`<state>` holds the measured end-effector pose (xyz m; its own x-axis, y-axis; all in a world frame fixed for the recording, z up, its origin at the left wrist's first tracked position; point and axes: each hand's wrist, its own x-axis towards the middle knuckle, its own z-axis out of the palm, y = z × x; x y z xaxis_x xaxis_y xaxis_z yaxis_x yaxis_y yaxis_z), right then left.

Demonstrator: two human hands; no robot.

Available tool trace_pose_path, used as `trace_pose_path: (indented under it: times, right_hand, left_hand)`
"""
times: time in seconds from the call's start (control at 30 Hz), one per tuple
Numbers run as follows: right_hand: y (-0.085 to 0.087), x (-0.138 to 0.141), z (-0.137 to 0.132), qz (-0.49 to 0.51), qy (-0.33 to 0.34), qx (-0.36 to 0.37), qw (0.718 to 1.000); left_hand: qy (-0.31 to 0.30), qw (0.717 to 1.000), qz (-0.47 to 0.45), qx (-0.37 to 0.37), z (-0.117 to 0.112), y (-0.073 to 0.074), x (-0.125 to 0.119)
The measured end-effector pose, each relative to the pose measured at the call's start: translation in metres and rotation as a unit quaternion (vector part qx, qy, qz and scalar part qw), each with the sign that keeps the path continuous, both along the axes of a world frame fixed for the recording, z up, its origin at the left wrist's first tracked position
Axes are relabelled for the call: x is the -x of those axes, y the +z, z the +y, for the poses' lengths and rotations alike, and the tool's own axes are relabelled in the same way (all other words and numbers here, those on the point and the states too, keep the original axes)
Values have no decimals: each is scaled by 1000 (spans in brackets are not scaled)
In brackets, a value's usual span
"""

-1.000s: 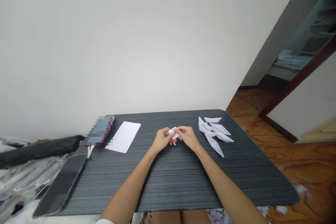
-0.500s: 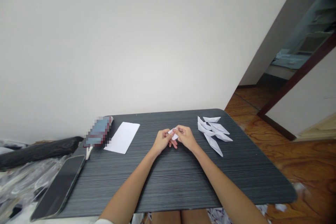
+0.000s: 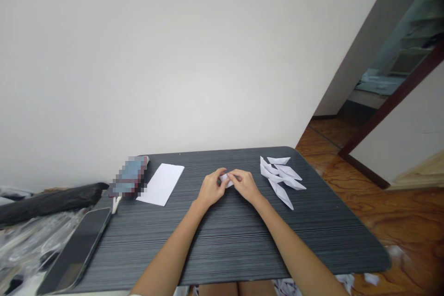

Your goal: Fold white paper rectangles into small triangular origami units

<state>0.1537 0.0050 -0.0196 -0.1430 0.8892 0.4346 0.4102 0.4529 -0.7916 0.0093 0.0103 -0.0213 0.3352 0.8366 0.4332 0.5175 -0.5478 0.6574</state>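
My left hand and my right hand meet over the middle of the dark striped table. Both pinch a small folded piece of white paper between their fingertips; most of it is hidden by the fingers. Several folded white paper boats lie in a cluster just right of my right hand. A flat white sheet lies to the left of my left hand.
A dark phone lies at the table's left front edge, beside a pixelated blue-red object. A black bundle and clear plastic sit left of the table. Wooden floor and a doorway lie to the right.
My hands have closed tighter round the small paper and dropped closer to the table, so less of the paper shows. The view shifted slightly.
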Motion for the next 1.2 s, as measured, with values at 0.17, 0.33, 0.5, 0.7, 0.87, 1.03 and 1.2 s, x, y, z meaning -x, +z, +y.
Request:
trace_pose_path:
  times: [0.17,0.33,0.5,0.7,0.87,1.03,1.2]
  right_hand:
    - [3,-1,-5,-44,32,-10,998]
    - [5,-5,-4,8,45,17,999]
    - [3,-8,0,81,45,47,995]
    - [5,-11,-1,84,48,25,995]
    - [11,-11,-6,14,39,-39,998]
    - [11,-12,-7,-5,24,-42,999]
    - [11,-14,-6,-17,19,-28,999]
  left_hand:
    - [-13,997,50,-60,-1,-4,2]
    - [-8,1000,-10,-19,-2,1,2]
    - [-11,997,-70,26,-1,10,6]
    - [-41,993,-79,75,7,8,14]
    - [-48,993,-66,86,10,7,18]
    - [-82,990,-75,84,9,11,18]
    - [-146,971,-136,129,9,13,19]
